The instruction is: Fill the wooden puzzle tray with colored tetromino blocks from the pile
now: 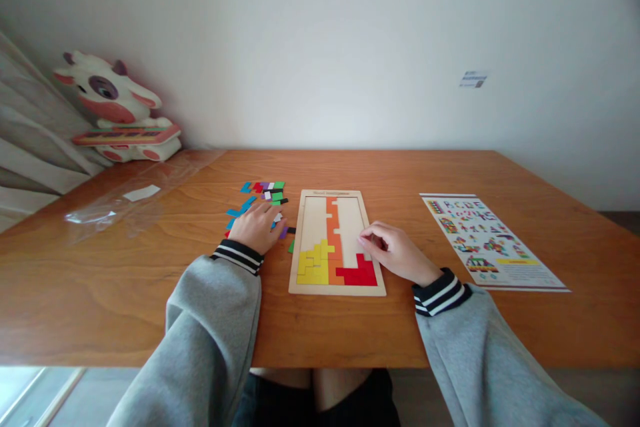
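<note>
My left hand (257,225) lies over the loose wooden puzzle pieces left of the board, fingers stretched forward and thumb apart. Blue, green, black, purple and white pieces show around its fingers; those beneath it are hidden. A wooden puzzle board (338,291) lies flat in front of me. Yellow pieces (315,267) fill its lower left, orange pieces (334,240) form a column up the middle, and red pieces (361,273) sit at the lower right. My right hand (395,250) hovers at the board's right edge, above the red pieces, its fingers curled together with nothing visible in them.
A printed pattern sheet (487,240) lies to the right on the wooden table (200,340). Clear plastic wrapping (115,203) with a white label spreads over the left side. Behind it stands a cow-shaped toy keyboard (127,137), near a curtain (35,127).
</note>
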`<move>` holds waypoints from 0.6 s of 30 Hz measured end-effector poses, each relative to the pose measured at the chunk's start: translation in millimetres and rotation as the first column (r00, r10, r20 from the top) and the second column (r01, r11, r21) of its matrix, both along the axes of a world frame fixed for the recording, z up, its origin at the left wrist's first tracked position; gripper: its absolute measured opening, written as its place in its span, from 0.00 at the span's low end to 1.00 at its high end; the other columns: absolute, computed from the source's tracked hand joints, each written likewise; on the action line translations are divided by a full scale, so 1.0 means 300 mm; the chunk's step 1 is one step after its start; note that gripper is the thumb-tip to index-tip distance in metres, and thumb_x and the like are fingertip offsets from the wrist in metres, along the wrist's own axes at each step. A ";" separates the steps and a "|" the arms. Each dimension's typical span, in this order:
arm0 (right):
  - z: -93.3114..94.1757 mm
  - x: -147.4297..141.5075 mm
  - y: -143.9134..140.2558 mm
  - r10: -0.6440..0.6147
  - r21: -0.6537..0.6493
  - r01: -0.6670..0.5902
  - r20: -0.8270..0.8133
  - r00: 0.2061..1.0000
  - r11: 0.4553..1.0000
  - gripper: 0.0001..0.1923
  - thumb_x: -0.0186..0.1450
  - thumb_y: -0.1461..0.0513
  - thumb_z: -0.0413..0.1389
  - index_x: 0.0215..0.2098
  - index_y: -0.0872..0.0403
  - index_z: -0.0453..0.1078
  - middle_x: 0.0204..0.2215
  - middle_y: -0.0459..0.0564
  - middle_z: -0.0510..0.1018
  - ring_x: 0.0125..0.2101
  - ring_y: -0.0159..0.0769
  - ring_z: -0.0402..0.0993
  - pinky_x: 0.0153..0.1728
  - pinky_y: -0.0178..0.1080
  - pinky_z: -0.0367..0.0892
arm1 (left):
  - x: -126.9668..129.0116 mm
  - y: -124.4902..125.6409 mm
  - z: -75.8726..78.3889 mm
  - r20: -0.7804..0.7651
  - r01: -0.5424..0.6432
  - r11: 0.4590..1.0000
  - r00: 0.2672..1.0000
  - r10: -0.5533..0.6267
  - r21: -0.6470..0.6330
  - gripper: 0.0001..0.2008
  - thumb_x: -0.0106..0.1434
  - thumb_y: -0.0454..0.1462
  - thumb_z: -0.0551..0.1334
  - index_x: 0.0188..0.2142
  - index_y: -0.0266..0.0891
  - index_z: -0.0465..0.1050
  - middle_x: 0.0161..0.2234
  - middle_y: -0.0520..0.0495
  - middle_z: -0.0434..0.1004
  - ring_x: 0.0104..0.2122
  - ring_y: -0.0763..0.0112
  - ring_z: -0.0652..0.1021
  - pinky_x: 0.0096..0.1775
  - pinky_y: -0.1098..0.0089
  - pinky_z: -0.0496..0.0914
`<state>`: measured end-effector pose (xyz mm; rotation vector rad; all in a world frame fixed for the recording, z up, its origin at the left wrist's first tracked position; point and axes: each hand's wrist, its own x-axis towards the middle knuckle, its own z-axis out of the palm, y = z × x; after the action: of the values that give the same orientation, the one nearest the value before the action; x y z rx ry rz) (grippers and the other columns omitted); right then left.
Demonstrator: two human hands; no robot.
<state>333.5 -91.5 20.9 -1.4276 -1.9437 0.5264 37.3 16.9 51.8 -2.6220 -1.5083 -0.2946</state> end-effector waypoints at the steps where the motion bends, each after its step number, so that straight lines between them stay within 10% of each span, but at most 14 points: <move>1: 0.000 0.000 0.000 0.000 0.000 0.000 -0.001 1.000 1.000 0.13 0.69 0.54 0.51 0.35 0.53 0.71 0.28 0.48 0.74 0.26 0.32 0.67 0.28 0.36 0.63 | -0.004 -0.001 0.001 0.006 -0.043 0.999 0.999 0.043 0.010 0.17 0.67 0.43 0.52 0.48 0.41 0.74 0.48 0.42 0.76 0.48 0.57 0.76 0.49 0.63 0.70; 8: 0.000 0.000 0.000 0.007 -0.007 -0.008 -0.008 1.000 1.000 0.13 0.69 0.54 0.51 0.35 0.53 0.72 0.29 0.48 0.74 0.26 0.32 0.67 0.29 0.36 0.63 | -0.097 0.016 0.028 -0.071 -0.551 0.832 0.834 0.547 -0.068 0.21 0.63 0.44 0.53 0.49 0.36 0.73 0.48 0.32 0.74 0.46 0.44 0.76 0.43 0.55 0.71; 18: -0.002 -0.002 0.000 0.009 -0.004 -0.009 -0.014 1.000 1.000 0.12 0.70 0.55 0.51 0.35 0.53 0.71 0.29 0.47 0.73 0.26 0.31 0.66 0.29 0.36 0.62 | -0.143 0.003 0.055 -0.169 -0.606 0.770 0.795 0.582 -0.201 0.18 0.61 0.44 0.56 0.43 0.35 0.77 0.44 0.31 0.77 0.45 0.43 0.77 0.42 0.53 0.70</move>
<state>332.9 -91.4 20.5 -1.4146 -1.9396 0.5432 -5.6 17.7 68.2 -2.0899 -2.3539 0.0884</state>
